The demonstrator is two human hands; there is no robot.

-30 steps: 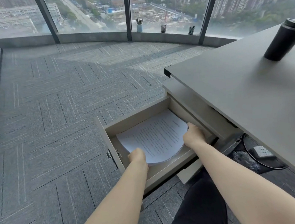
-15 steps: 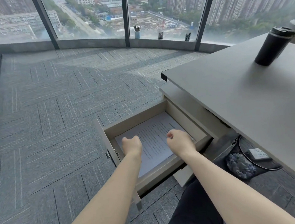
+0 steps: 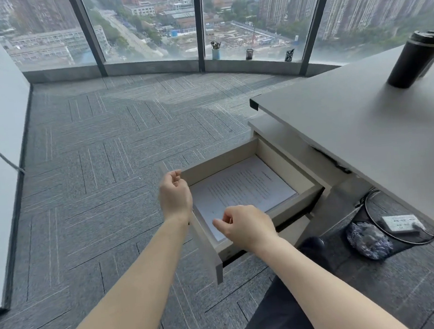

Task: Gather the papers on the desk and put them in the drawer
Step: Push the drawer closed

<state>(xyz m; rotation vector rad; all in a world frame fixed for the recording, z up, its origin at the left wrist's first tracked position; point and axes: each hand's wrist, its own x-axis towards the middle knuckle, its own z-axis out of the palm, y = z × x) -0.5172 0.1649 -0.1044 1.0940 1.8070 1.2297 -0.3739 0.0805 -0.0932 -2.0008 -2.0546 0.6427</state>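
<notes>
- Below the desk (image 3: pixel 360 130), a drawer (image 3: pixel 207 244) stands pulled out over the grey carpet (image 3: pixel 93 175), its front panel toward the person.
- Inside the drawer the papers (image 3: pixel 242 191) lie flat on the bottom, printed side up, filling most of the floor of the drawer; the nearest corner is hidden behind the right hand.
- The left hand (image 3: pixel 174 194) hangs above the far left corner of the drawer, at the end of the front panel. Its fingers are loosely curled and hold nothing; from this view I cannot tell whether it touches the wood.
- The right hand (image 3: pixel 246 226) hovers over the near side wall of the drawer and the near edge of the papers. Its fingers are curled in a loose, empty pose with the thumb toward the forefinger, and nothing is held between them.
- Both bare forearms reach forward from the bottom of the view, well apart at the elbows and nearer at the hands.
- On the desk top, at the far right, a black tumbler (image 3: pixel 411 60) with a lid stands upright.
- Under the desk, on the floor to the right of the drawer, lie a patterned cloth bundle (image 3: pixel 367 240), a white power adapter (image 3: pixel 402 223) and a black cable (image 3: pixel 378 226) looped around it.
- Along the window sill (image 3: pixel 149 68) stand three small pen cups (image 3: pixel 216 50).
</notes>
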